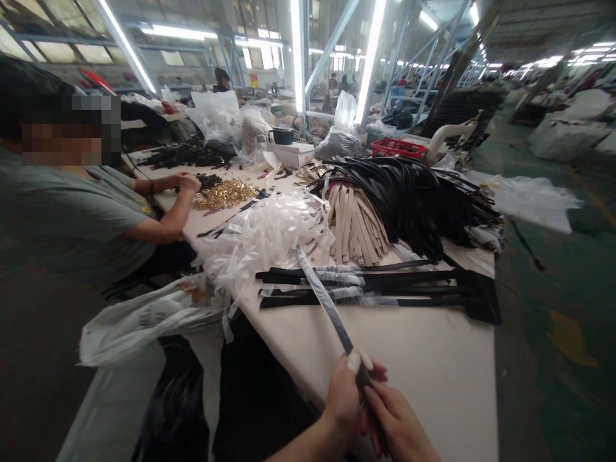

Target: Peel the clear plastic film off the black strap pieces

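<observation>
Near the front edge of the table, my left hand is closed on a long black strap, with pale finger covers on its fingertips. Clear plastic film wraps the strap's far part, which slants up and left to a heap of clear plastic strips. My right hand grips the same strap just beside the left one, toward its near end. Beyond my hands, several black straps lie side by side across the table, partly wrapped in film.
A large pile of black straps and a bundle of beige strips stand at the back of the table. At left, a co-worker sits by a heap of gold hardware. A white sack hangs by the left edge.
</observation>
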Available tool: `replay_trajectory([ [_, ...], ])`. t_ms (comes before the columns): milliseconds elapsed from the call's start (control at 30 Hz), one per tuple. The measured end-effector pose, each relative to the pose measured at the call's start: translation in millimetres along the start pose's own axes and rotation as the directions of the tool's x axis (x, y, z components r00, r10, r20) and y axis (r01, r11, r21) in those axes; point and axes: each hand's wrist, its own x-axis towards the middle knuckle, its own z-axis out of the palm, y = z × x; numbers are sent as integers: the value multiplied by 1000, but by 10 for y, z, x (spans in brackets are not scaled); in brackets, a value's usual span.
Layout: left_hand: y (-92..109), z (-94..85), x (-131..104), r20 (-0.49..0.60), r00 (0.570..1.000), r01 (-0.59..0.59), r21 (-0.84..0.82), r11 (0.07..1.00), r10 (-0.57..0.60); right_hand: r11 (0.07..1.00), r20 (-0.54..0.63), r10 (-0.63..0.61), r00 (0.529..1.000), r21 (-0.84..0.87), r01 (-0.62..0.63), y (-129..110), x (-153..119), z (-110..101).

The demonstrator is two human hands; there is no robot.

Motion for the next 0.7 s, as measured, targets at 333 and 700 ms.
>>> replay_trajectory([
  [333,252,19,199,-33,997,-70,-73,995,68,994,-6,107,994,3,-107,144,-46,111],
  [700,584,-37,468,-74,995,-73,-109,991,65,994,-15,111,994,15,-110,229,-65,154],
])
